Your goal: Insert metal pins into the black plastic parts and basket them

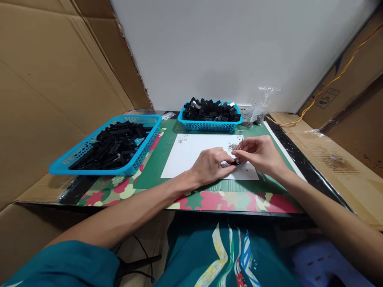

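Observation:
My left hand (211,165) and my right hand (259,152) meet over a white sheet of paper (191,157) on the green mat. Between their fingertips they pinch a small black part (235,162). Whether a second small piece is in the right fingers I cannot tell. A little heap of tiny metal bits (232,146) lies on the paper just beyond my right hand.
A blue basket (89,169) with several long black parts stands at the left. A second blue basket (209,126) heaped with black parts is at the back, beside a clear plastic bag (257,111). Cardboard walls stand on both sides; a yellow wire (329,85) runs at right.

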The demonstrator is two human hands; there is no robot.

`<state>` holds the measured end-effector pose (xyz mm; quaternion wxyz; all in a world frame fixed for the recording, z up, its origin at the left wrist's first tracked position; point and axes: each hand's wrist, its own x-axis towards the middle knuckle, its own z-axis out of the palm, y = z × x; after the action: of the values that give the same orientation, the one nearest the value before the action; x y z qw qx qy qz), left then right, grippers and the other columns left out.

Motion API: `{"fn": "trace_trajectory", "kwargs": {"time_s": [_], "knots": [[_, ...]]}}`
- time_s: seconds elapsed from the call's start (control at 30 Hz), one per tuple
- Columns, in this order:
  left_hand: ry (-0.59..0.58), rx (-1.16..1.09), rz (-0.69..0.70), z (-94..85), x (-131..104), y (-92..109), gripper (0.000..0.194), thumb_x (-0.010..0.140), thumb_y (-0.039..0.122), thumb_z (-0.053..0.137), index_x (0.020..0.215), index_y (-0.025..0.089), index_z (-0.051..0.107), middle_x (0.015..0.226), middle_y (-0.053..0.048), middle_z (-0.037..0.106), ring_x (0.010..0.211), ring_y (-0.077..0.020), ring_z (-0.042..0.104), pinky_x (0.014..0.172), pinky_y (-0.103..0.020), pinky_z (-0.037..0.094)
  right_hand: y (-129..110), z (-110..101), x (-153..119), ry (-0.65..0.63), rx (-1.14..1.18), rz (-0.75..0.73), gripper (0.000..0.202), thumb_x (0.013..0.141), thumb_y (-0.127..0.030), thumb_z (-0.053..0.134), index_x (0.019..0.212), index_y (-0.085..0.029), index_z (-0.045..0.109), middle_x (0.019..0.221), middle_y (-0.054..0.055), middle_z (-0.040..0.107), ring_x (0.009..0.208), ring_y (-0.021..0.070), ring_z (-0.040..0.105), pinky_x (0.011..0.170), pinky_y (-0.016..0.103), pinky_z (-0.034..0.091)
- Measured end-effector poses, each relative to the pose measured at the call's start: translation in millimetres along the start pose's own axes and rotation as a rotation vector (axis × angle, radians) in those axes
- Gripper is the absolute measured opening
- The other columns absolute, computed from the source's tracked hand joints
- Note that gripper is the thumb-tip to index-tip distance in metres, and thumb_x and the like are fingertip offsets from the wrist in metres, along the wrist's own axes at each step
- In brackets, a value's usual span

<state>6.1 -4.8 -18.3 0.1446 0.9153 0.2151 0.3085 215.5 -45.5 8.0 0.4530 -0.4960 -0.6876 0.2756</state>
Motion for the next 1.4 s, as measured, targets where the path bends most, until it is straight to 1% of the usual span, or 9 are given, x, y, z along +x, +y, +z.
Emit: {"fn": "trace_trajectory", "kwargs": {"time_s": [0.27,0.43,0.53,0.67,0.73,0.8,0.93,1.2,1.4], "knots": [[-0.013,-0.053,-0.02,0.5,0.3,-1.4,0.011,0.089,0.026,0.072,0.086,0.019,0.079,0.075,-0.004,0.072,0.072,-0.0181,0.062,0.068,-0.031,0.045,-2.9,1.5,-3.0,-0.02,-0.095,-0.02,0.023,0.084,-0.033,0.081,0.07,-0.017,0.072,0.061,0.005,0.072,0.055,0.018,0.068,0.049,0.027,0.047],[-0.007,0.02,0.02,-3.1,0.8,3.0,0.009,0.091,0.022,0.07,0.087,0.017,0.076,0.078,-0.004,0.073,0.075,-0.019,0.064,0.067,-0.03,0.047,-5.3,6.3,-3.9,0.037,-0.053,-0.057,0.025,0.085,-0.034,0.08,0.069,-0.017,0.071,0.061,0.004,0.07,0.055,0.0157,0.064,0.049,0.027,0.045],[0.054,0.037,0.036,-5.9,1.5,6.6,0.009,0.095,0.024,0.069,0.097,0.017,0.074,0.089,-0.006,0.076,0.084,-0.0203,0.067,0.075,-0.032,0.051,-2.8,-1.1,2.6,0.177,0.132,-0.082,0.028,0.088,-0.041,0.078,0.075,-0.018,0.071,0.07,0.006,0.072,0.062,0.0176,0.068,0.057,0.03,0.054],[0.153,-0.048,-0.129,-10.5,4.5,10.2,0.012,0.096,0.029,0.069,0.101,0.018,0.068,0.096,-0.005,0.075,0.075,-0.0156,0.063,0.071,-0.03,0.049,15.2,-26.5,16.1,0.433,0.215,-0.088,0.022,0.092,-0.042,0.07,0.095,-0.019,0.07,0.072,0.003,0.069,0.063,0.0178,0.067,0.063,0.033,0.056],[0.193,-0.132,-0.248,-12.7,6.4,9.9,0.016,0.097,0.034,0.067,0.102,0.02,0.063,0.097,-0.003,0.073,0.069,-0.0128,0.059,0.065,-0.028,0.047,29.5,-38.2,21.8,0.358,0.087,-0.018,0.02,0.095,-0.036,0.061,0.093,-0.018,0.069,0.066,0.0,0.063,0.054,0.0156,0.058,0.056,0.031,0.047],[0.223,-0.253,-0.343,-14.5,8.2,7.9,0.021,0.098,0.039,0.065,0.103,0.02,0.056,0.095,-0.003,0.073,0.068,-0.0123,0.059,0.061,-0.026,0.044,43.5,-44.7,25.9,0.186,-0.149,0.06,0.02,0.091,-0.029,0.057,0.083,-0.018,0.071,0.061,-0.001,0.057,0.053,0.0143,0.05,0.055,0.029,0.037],[0.238,-0.429,-0.424,-15.5,10.4,0.9,0.026,0.098,0.042,0.064,0.101,0.022,0.046,0.089,-0.002,0.075,0.069,-0.0129,0.061,0.061,-0.025,0.041,60.2,-44.3,28.9,-0.086,-0.372,0.149,0.023,0.088,-0.03,0.057,0.085,-0.016,0.075,0.067,0.001,0.061,0.062,0.0161,0.049,0.06,0.03,0.032],[0.201,-0.454,-0.393,-12.9,9.4,-2.8,0.022,0.097,0.037,0.064,0.102,0.021,0.049,0.094,-0.002,0.069,0.079,-0.0148,0.064,0.065,-0.026,0.043,67.9,-44.6,28.6,-0.144,-0.379,0.199,0.026,0.081,-0.041,0.067,0.08,-0.016,0.073,0.059,-0.004,0.049,0.06,0.0145,0.041,0.06,0.03,0.029],[0.116,-0.392,-0.336,-15.3,10.2,1.6,0.011,0.099,0.03,0.06,0.103,0.02,0.061,0.095,-0.001,0.068,0.073,-0.0121,0.057,0.066,-0.026,0.042,69.8,-42.9,30.2,-0.187,-0.387,0.194,0.022,0.085,-0.037,0.063,0.078,-0.016,0.069,0.06,-0.003,0.046,0.061,0.015,0.04,0.06,0.03,0.03]]}}
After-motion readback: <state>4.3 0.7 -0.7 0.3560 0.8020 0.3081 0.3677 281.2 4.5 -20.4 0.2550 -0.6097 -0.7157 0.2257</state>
